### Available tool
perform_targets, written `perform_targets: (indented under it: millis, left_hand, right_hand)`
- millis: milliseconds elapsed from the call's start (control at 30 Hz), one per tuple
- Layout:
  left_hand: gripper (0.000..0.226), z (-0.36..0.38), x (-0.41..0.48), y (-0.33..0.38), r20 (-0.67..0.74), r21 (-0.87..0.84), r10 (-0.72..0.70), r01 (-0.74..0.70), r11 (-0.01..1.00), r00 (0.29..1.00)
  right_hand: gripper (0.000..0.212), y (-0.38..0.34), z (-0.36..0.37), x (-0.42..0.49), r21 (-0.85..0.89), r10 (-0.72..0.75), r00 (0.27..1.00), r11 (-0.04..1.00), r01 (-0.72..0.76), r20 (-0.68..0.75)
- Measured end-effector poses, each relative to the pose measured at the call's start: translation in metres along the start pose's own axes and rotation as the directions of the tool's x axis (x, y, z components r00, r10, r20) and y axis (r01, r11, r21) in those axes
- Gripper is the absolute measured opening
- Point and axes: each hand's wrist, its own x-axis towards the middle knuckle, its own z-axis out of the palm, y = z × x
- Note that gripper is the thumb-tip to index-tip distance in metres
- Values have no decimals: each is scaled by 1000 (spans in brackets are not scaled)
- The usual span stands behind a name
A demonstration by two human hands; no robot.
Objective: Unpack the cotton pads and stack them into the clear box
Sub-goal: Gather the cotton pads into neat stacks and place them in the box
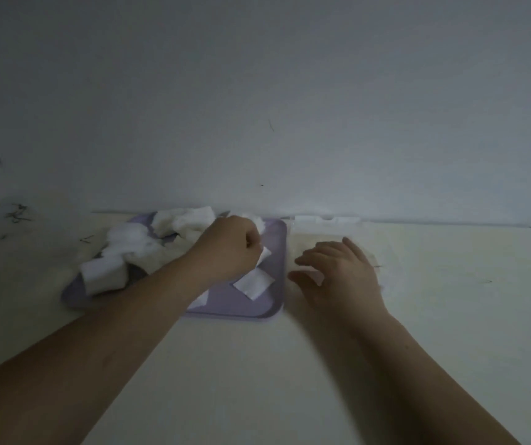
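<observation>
A lilac tray (272, 303) lies at the table's far edge and carries a heap of white cotton pads (148, 242), with a stacked block of pads (105, 274) at its left. My left hand (228, 248) hovers over the tray with curled fingers and pinches a single white pad (265, 253). Another loose pad (253, 284) lies flat on the tray just below it. To the right of the tray stands the clear box (318, 234), faint against the table. My right hand (338, 274) rests over the box's near part with fingers spread and straight.
A white wall rises directly behind the tray and box. Dark scribble marks (17, 215) show at the far left. The pale table (257, 364) stretches toward me between my forearms and off to the right.
</observation>
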Motion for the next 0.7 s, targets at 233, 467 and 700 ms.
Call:
perform_targets:
  millis: [233, 467, 700]
  left_hand:
    - [40, 25, -34, -28, 70, 113, -34, 26, 993, 997]
    - [28, 30, -45, -36, 117, -155, 64, -45, 987, 991]
    - [33, 3, -50, -64, 28, -810, -107, 85, 580, 994]
  right_hand:
    - [46, -9, 4, 4, -42, 48, 994, 998, -53, -103]
    - [22, -62, -5, 3, 294, -82, 986, 948, 122, -144]
    - [47, -100, 21, 20, 693, 381, 828, 459, -555, 411]
